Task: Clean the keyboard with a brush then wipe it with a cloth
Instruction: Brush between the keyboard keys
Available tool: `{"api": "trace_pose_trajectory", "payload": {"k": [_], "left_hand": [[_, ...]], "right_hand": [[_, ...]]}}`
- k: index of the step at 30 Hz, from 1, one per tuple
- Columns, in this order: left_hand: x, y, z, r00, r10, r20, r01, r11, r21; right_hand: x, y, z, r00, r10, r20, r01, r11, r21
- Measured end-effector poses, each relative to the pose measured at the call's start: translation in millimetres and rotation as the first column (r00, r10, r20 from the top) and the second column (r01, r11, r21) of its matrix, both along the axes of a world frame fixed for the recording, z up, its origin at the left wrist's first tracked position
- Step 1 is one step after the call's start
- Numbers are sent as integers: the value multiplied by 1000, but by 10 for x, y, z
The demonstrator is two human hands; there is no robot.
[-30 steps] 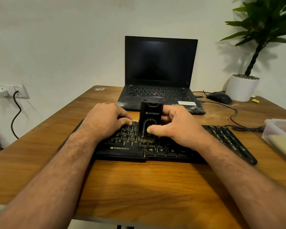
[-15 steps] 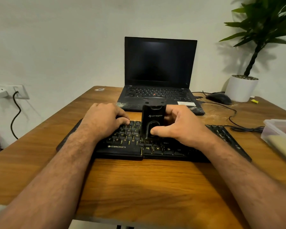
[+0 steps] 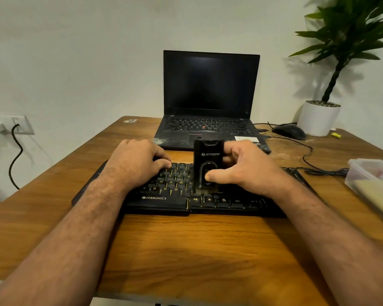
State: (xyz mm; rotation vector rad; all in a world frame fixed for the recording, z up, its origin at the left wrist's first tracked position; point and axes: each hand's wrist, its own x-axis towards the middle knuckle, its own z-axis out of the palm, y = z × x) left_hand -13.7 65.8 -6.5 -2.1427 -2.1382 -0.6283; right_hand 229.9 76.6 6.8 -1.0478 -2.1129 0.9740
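Observation:
A black Zebronics keyboard [image 3: 164,198] lies across the wooden table in front of me. My right hand [image 3: 243,168] grips a black upright brush [image 3: 207,157] by its body, thumb on the front, bristles down on the keys near the keyboard's middle. My left hand [image 3: 135,162] rests on the keyboard's left half, fingers curled down onto the keys and holding it steady. A yellowish cloth [image 3: 380,195] lies at the right edge of the table.
An open black laptop [image 3: 208,96], dusty on its palm rest, stands just behind the keyboard. A mouse [image 3: 289,131] and cables lie to the right, beside a potted plant [image 3: 318,118]. A clear plastic box [image 3: 369,173] sits at the right edge. Wall sockets [image 3: 7,124] are left.
The brush, gripped by my right hand, has shifted a little to the right and toward the keyboard's front rows. My left hand has stayed on the left half.

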Motion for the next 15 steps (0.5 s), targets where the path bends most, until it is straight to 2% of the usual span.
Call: {"api": "trace_pose_trajectory", "payload": {"k": [4,9,13,15], "left_hand": [[4,-17,-3,1000,-3,17,3,1000,19],[2,-16,-11,1000,-7,24,7,1000,19],[26,-24,2,999,-3,37,1,999,39],[23,-26,2,997,11,75,-18,996,90]], "right_hand": [[-203,62,-79,978,-209,6,201,948,248],[-168,47,-94,998,-68,-17,70,985,157],[-186,111,-98,972,-236,-6,230,941,248],[-156,123,-87,977,-211,-14,208,950,233]]}}
